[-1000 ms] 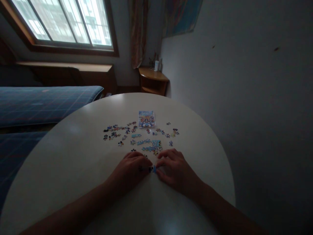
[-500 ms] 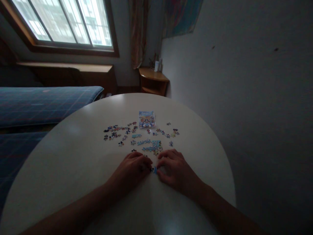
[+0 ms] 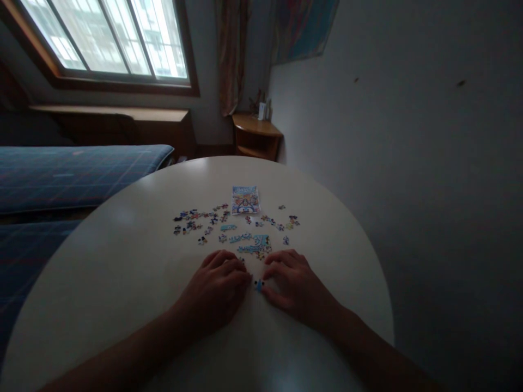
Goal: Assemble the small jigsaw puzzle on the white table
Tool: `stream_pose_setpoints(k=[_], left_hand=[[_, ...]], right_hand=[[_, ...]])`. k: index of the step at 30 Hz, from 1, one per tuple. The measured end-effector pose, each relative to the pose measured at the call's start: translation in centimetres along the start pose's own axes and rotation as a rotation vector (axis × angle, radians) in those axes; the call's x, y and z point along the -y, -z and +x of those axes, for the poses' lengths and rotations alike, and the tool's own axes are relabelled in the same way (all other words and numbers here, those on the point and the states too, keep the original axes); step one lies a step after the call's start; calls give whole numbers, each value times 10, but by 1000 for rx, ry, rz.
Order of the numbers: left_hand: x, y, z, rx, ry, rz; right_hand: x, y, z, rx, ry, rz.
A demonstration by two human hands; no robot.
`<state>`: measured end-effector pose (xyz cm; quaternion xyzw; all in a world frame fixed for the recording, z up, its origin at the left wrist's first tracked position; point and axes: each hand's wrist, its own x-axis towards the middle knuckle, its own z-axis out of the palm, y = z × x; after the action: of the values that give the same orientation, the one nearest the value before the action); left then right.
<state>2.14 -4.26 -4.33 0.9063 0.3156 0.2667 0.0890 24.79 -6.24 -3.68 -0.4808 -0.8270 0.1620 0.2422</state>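
Head view: on the round white surface (image 3: 122,283), the right hand (image 3: 296,286) pinches a small blue jigsaw piece (image 3: 258,284) at its fingertips, just beside the left hand (image 3: 216,286), which lies palm-down with curled fingers, its grasp impossible to tell, near scattered colourful jigsaw pieces (image 3: 196,220).

hands: 2, left hand (image 3: 216,286) and right hand (image 3: 292,283)
table (image 3: 122,272): 1
blue piece (image 3: 258,284) at the fingertips: 1
picture card (image 3: 245,200): 1
joined section (image 3: 256,243): 1
loose pieces (image 3: 196,220): dozens, too small for an exact count; 2 scatters
window (image 3: 110,38): 1
curtain (image 3: 231,54): 1
corner shelf (image 3: 255,128): 1
poster (image 3: 304,24): 1
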Motion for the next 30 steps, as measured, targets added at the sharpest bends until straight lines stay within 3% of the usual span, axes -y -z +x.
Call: stream_pose_setpoints(k=[7, 20, 30], left_hand=[[10, 2, -4, 74, -58, 4], [10, -9, -1, 26, 1, 28], [14, -4, -4, 57, -59, -15]], right_hand=[[0, 2, -1, 11, 13, -8], [1, -2, 4, -10, 3, -7], [-1, -3, 3, -9, 8, -10]])
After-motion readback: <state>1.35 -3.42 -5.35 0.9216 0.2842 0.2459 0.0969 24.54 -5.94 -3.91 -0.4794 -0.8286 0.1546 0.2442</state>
